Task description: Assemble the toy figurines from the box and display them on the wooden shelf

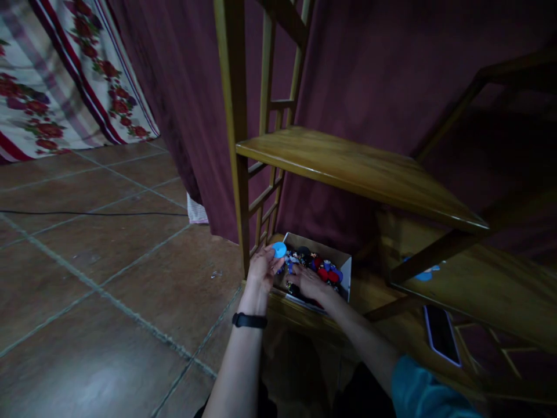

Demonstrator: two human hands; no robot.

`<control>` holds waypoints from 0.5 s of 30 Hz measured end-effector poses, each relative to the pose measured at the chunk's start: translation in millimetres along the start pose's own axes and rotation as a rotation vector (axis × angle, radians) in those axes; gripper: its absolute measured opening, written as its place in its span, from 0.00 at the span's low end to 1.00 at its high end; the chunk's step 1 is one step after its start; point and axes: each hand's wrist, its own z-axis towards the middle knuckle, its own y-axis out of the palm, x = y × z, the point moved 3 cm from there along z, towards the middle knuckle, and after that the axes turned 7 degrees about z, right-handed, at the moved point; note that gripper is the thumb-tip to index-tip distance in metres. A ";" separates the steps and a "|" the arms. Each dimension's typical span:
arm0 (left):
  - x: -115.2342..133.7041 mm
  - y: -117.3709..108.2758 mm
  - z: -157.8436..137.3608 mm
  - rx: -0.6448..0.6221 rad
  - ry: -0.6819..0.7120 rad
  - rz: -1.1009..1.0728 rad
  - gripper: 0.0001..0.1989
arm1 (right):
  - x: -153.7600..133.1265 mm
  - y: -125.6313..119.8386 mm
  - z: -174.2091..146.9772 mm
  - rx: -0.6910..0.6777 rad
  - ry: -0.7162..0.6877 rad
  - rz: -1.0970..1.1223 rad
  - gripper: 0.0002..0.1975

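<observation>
My left hand (262,268), with a dark band on its wrist, is closed on a small light-blue disc (279,249) at the left end of a shallow box. Inside the white-edged box (346,277) lies a jumble of small figures (327,270) in red, blue and black. My right hand (308,282) reaches down into the box, palm lowered over the figures at its left half. Its fingers are spread among them, and the fingertips partly hide what lies beneath.
The box stands on the bottom board of a wooden shelf unit (361,165), below a higher shelf. Upright posts (238,191) rise beside my left hand. To the right lie a phone (441,334) and some blue pieces (423,275). Tiled floor (108,307) spreads leftward.
</observation>
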 end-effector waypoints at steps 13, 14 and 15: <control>-6.7 3.7 4.1 -0.014 -0.040 -0.075 0.05 | 1.1 -0.5 -21.0 0.165 0.045 0.103 0.15; -7.4 3.6 4.3 -0.014 -0.048 -0.067 0.05 | 0.2 -0.5 -20.4 0.153 0.050 0.092 0.15; -7.9 3.3 4.5 -0.013 -0.056 -0.060 0.05 | -0.5 -0.8 -19.4 0.138 0.060 0.077 0.15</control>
